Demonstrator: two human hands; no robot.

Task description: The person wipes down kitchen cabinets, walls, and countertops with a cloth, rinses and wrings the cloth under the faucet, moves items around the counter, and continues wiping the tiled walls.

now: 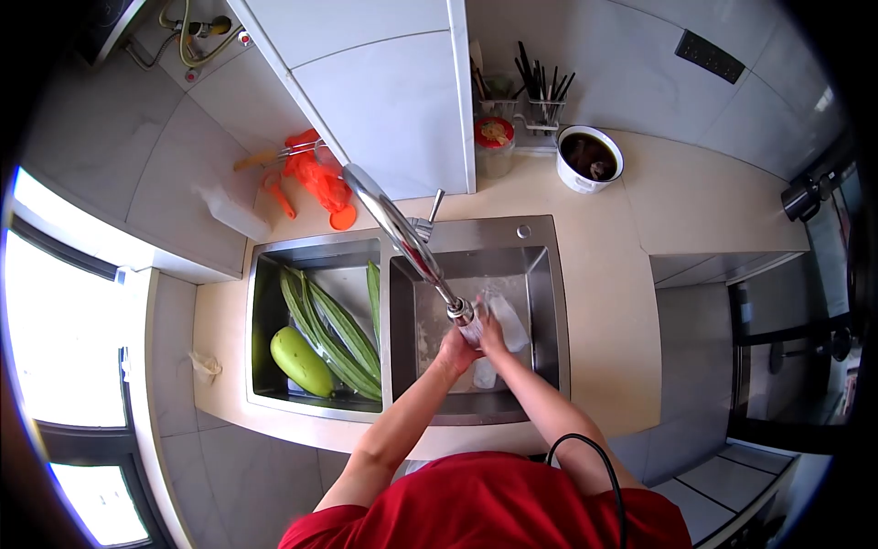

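Both of my hands are under the spout of the chrome faucet (402, 224), above the right sink basin (423, 389). My left hand (456, 351) is low and cupped, its fingers partly hidden at the stream. Close against it, my right hand (491, 331) has its fingers stretched up beside the spout. A whitish blur, which looks like running water, lies between them. I make out no object in either hand. Behind the right hand, a translucent white thing like a plastic bag (508, 322) lies in the basin.
The left basin holds long ridged green gourds (338, 320) and a smooth pale-green gourd (302, 361). On the counter are a red plastic bag (317, 178), a red-lidded jar (495, 151), a utensil rack (546, 112) and a white pot of dark liquid (585, 174). A black cable (608, 467) crosses my right arm.
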